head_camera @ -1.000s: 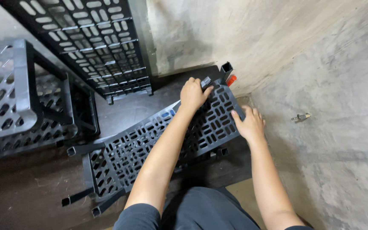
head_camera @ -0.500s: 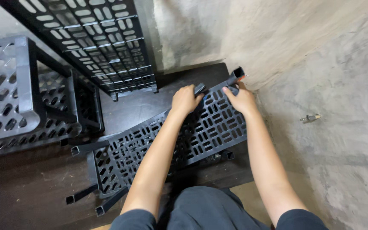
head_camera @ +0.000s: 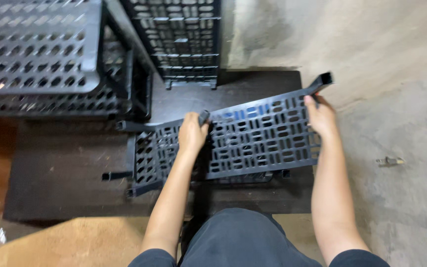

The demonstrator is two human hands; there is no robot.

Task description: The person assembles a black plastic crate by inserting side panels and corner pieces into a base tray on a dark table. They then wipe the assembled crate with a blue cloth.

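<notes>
The person crouches over a black slotted plastic panel [head_camera: 265, 141] that lies tilted across a dark mat [head_camera: 65, 168] on the floor, its far right corner lifted toward the concrete wall [head_camera: 352, 44]. The left hand [head_camera: 192, 133] has its fingers curled over the panel's upper edge near the middle, gripping it; the right hand [head_camera: 320, 117] is closed around the raised right end just below the square tube corner. A second slotted panel [head_camera: 149, 160] sits under the first, to the left. Stacked black perforated crates [head_camera: 40, 54] stand at upper left, another grid panel [head_camera: 184, 34] leans upright behind, and a small metal bolt [head_camera: 389, 160] lies apart on the concrete at right
</notes>
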